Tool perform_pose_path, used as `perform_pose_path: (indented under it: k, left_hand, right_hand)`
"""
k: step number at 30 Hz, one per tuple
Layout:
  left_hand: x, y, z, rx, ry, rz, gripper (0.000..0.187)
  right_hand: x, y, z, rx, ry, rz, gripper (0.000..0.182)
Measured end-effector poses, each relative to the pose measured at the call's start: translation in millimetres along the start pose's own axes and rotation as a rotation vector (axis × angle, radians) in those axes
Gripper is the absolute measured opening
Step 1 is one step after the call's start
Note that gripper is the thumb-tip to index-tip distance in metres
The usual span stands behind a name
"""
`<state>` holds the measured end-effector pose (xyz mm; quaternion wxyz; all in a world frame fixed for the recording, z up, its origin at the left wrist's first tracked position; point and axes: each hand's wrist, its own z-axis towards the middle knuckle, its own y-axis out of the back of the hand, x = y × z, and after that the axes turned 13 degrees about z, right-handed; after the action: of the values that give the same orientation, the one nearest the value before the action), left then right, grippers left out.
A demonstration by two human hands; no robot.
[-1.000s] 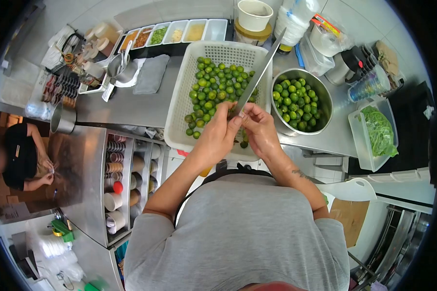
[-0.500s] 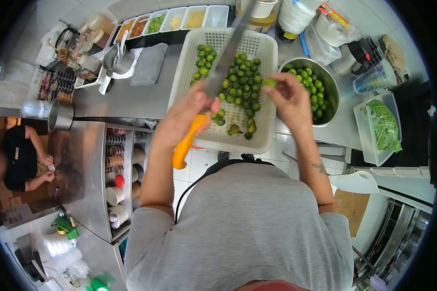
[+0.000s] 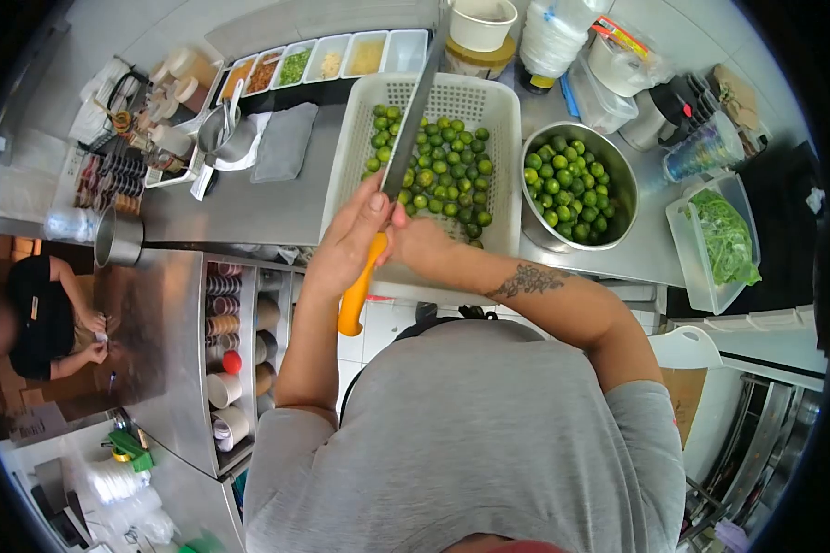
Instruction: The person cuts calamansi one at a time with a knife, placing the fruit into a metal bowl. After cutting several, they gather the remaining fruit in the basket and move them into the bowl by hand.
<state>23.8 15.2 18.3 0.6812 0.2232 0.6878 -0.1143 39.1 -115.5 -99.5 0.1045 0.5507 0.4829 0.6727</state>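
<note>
My left hand (image 3: 345, 241) is closed around a knife (image 3: 414, 124). The long blade points up and away over the basket, and its yellow handle sticks out below my palm. Against the knife near the handle, my right hand (image 3: 420, 245) has its fingers closed; whatever they hold is hidden. Both hands are over the near part of a white perforated basket (image 3: 510, 129). Small green limes (image 3: 452, 170) lie loose in it. To its right stands a round metal pot (image 3: 630, 195) with many more limes (image 3: 576, 189).
Small trays of chopped ingredients (image 3: 332, 60) line the back of the counter. A grey cloth (image 3: 284, 143) lies left of the basket. On the right sits a plastic tub of leafy greens (image 3: 717, 235). At far left, another person (image 3: 41, 313) stands by a steel counter.
My right hand, which held a lime between basket and pot, has swung left to the knife; the lime is now out of sight. The knife remains in my left hand.
</note>
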Motion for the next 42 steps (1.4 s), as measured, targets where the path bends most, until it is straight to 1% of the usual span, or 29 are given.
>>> perform_pose_path:
  k: [2,4,7,10,12,15,17,20,21,24,26,27,30,32,34,36,37,40,42]
  left_hand:
    - [3.1,0.9,-0.8,-0.004,0.016,-0.014,0.061]
    - [3.3,4.5,-1.3,-0.011,0.021,-0.026,0.059]
    - [5.1,4.4,-7.8,-0.014,0.036,-0.059,0.054]
    - [4.9,-1.1,-4.4,0.022,0.034,-0.073,0.054]
    - [7.1,-10.4,-0.5,0.041,0.023,-0.074,0.056]
    - [2.1,-25.0,2.8,0.057,0.028,-0.021,0.063]
    - [5.4,-31.8,6.8,0.089,0.026,-0.02,0.062]
    - [10.9,-35.9,10.2,0.123,0.037,0.01,0.061]
    - [12.8,-36.9,11.1,0.132,0.042,0.024,0.06]
    - [25.1,-29.6,10.6,0.078,0.123,-0.031,0.057]
    - [28.2,-22.0,7.6,0.079,0.11,0.033,0.056]
    - [29.2,-19.2,5.6,0.078,0.105,0.067,0.056]
    - [15.5,-19.6,-14.1,-0.013,0.1,0.06,0.056]
    - [26.5,-12.8,-24.1,-0.168,0.048,0.275,0.058]
    - [30.1,-4.5,-38.2,-0.316,0.084,0.36,0.059]
    - [29.0,2.5,-53.1,-0.435,0.191,0.316,0.059]
    - [20.3,3.6,-62.3,-0.391,0.223,0.303,0.061]
    - [2.8,-33.8,-74.1,-0.346,0.074,0.475,0.06]
    - [-9.9,-66.5,-70.2,-0.315,0.11,0.498,0.058]
  right_hand:
    - [0.8,9.9,-3.1,0.016,0.015,0.145,0.023]
    - [-5.6,39.1,-12.1,-0.018,0.065,0.476,0.022]
    - [-10.1,79.9,-31.0,-0.12,-0.123,1.406,0.024]
    - [-16.5,98.0,-51.0,-0.199,-0.11,1.744,0.035]
    - [-20.5,95.9,-55.8,-0.269,-0.094,1.757,0.033]
    - [-21.0,94.8,-61.6,-0.358,-0.114,1.722,0.033]
    - [-21.0,92.1,-63.3,-0.386,-0.121,1.724,0.032]
    - [-22.9,83.0,-64.7,-0.436,-0.061,1.647,0.032]
    - [-23.6,83.5,-66.7,-0.414,-0.06,1.639,0.032]
    - [-18.5,91.0,-73.2,-0.365,-0.05,1.616,0.032]
    - [-10.0,97.2,-75.1,-0.342,-0.034,1.604,0.032]
    - [-10.8,97.1,-73.2,-0.366,-0.04,1.592,0.032]
    - [-15.0,96.6,-69.7,-0.413,-0.069,1.527,0.031]
    - [-17.8,99.6,-69.5,-0.408,-0.1,1.433,0.03]
    - [-17.5,100.2,-64.9,-0.409,-0.081,1.401,0.029]
    - [-15.3,101.3,-60.5,-0.422,-0.088,1.396,0.029]
    - [-11.9,102.0,-59.7,-0.417,-0.084,1.397,0.028]
    - [-15.6,92.9,-56.2,-0.353,0.013,1.373,0.028]
    - [-6.6,95.9,-63.0,-0.299,0.07,1.405,0.028]
